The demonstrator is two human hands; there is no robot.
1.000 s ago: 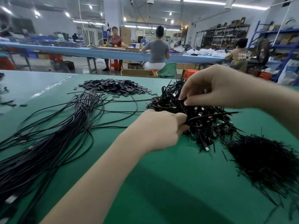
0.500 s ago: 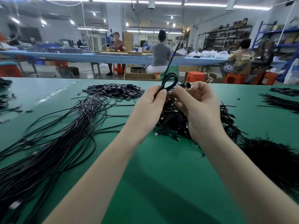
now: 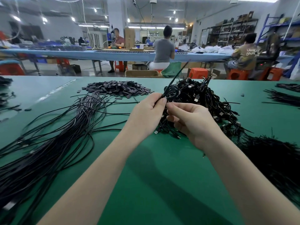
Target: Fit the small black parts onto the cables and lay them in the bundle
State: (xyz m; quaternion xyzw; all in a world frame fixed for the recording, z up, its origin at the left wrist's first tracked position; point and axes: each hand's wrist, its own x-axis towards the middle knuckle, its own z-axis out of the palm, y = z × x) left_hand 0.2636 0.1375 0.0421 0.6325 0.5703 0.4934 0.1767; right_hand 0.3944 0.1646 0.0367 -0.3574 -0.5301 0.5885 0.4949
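- Now, in the head view, your left hand (image 3: pixel 146 113) is raised over the green table (image 3: pixel 146 184), and its thumb and fingers pinch a coiled black cable (image 3: pixel 170 93).
- The coil stands just above your left fingertips, and one stiff black tail (image 3: pixel 180 69) of it points up and to the right, away from the hand.
- Your right hand (image 3: pixel 191 120) is just beside the left one, nearly touching it at the fingertips. Its fingers are curled and the forefinger and thumb reach toward the same cable, but you cannot tell from this view if they really pinch it.
- Directly behind both of your hands lies a tangled heap of finished cables (image 3: pixel 203 101) with small plugs showing in it.
- To the left of your left hand, farther back, is the pile of small black parts (image 3: pixel 116 88), flat dark pieces lying loosely on the table.
- Below and to the left of your left forearm runs the long bundle of straight cables (image 3: pixel 48 143), from near the pile of parts to the near left corner.
- To the right of your right forearm lies a dark heap of thin black ties (image 3: pixel 276 156); more of them lie well apart at the far right edge.
- Behind the table, three people sit at a long blue bench (image 3: pixel 97 55), on orange stools (image 3: pixel 198 73).
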